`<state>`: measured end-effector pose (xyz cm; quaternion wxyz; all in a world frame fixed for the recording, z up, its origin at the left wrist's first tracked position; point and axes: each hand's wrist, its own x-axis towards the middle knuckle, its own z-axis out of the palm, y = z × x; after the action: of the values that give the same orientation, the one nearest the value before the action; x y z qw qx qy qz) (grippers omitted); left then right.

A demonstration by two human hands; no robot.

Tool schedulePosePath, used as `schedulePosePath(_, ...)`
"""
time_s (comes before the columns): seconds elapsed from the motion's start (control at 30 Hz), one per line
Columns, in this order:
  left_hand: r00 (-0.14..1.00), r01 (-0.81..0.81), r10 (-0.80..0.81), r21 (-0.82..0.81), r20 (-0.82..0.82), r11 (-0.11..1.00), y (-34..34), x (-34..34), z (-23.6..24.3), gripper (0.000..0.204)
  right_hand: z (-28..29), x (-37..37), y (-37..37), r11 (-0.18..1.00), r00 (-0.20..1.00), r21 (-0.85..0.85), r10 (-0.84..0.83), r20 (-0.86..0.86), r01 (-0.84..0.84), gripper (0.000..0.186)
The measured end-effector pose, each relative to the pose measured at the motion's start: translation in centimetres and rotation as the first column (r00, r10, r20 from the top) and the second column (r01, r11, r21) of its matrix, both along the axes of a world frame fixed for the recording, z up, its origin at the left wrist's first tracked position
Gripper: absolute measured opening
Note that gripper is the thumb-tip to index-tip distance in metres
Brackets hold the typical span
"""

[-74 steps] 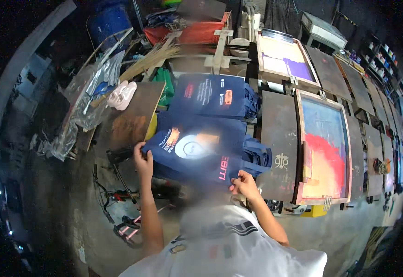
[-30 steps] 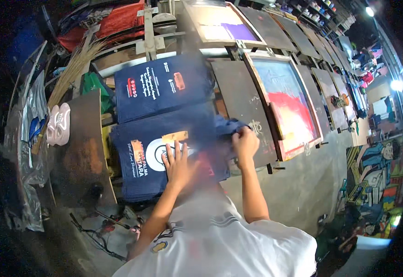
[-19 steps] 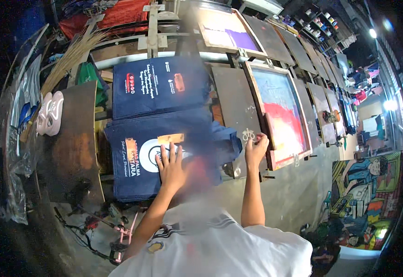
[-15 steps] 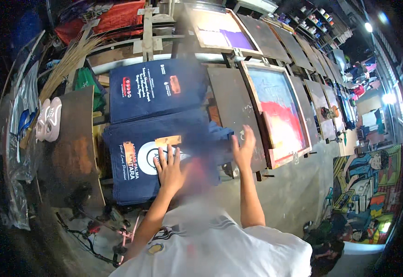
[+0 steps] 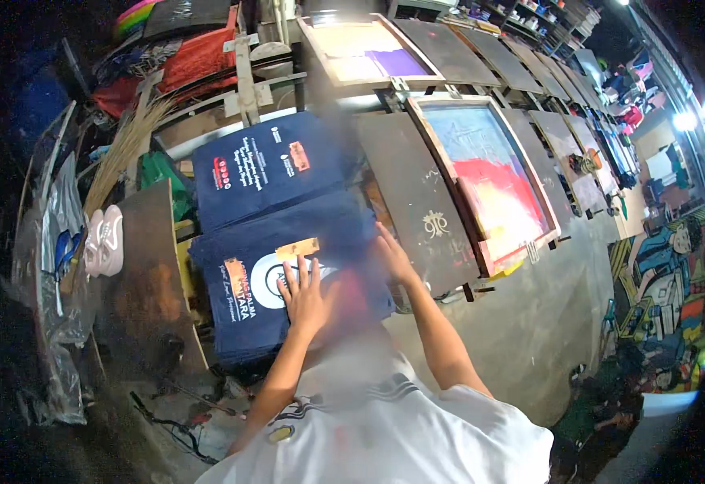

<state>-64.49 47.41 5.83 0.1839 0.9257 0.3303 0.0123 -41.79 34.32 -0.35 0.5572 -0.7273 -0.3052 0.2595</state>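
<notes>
A stack of navy printed fabric pieces [image 5: 223, 242] lies in front of me, with white lettering, a white round print and strips of orange tape on top. My left hand [image 5: 307, 300] rests on the top piece, fingers spread over the edge of the round print. At the stack's right edge is my right hand [image 5: 395, 256], its fingers stretched out toward the cloth. A blurred smear down the middle of the view hides part of the stack between the hands. Just beyond lies a second navy printed piece [image 5: 239, 206] with white text and a red patch.
Right of the stack are a dark board [image 5: 413, 181] and a wooden screen-printing frame [image 5: 485, 173] with red ink. Another frame [image 5: 368, 48] holds purple ink. On the left, pale shoes [image 5: 106, 242] sit by a brown board [image 5: 138, 290]. A bicycle [image 5: 179, 427] stands below.
My right hand has moved left from over the dark board to the stack's edge. Dark cloth that stuck out near it now lies in with the stack. My left hand stays on the print.
</notes>
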Motion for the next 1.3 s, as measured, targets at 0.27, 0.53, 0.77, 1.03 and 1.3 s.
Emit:
schedulePosePath(0.27, 0.997, 0.005, -0.006, 0.015, 0.083, 1.0, 0.1, -0.2, -0.1, 0.078, 7.9, 2.5, 1.7, 0.958, 0.689, -0.105, -0.113, 0.716, 0.267, 0.049)
schedulePosePath(0.53, 0.976, -0.003, -0.012, 0.067, 0.217, 0.998, 0.1, -1.6, 2.0, 0.073, 15.4, -4.4, 4.5, 0.998, 0.673, -0.054, 0.049, 0.738, -0.014, 0.057)
schedulePosePath(0.77, 0.286, 0.862, 0.934, -0.482, 0.213, -0.154, 0.8, -6.6, 9.5, 0.046, 15.8, -7.2, 2.2, 0.988, 0.619, -0.06, -0.043, 0.784, 0.145, 0.04)
schedulePosePath(1.03, 0.201, 0.917, 0.966, -0.377, 0.161, -0.128, 0.3, -8.5, 9.5, 0.044, 14.2, -7.6, -2.1, 0.967, 0.61, -0.04, -0.126, 0.782, 0.251, 0.036)
schedulePosePath(1.3, 0.735, 0.127, 0.304, -0.562, 0.607, 0.817, 0.3, -7.7, 7.8, 0.045, 12.8, -12.4, -2.5, 0.979, 0.698, -0.193, 0.179, 0.694, -0.059, 0.044)
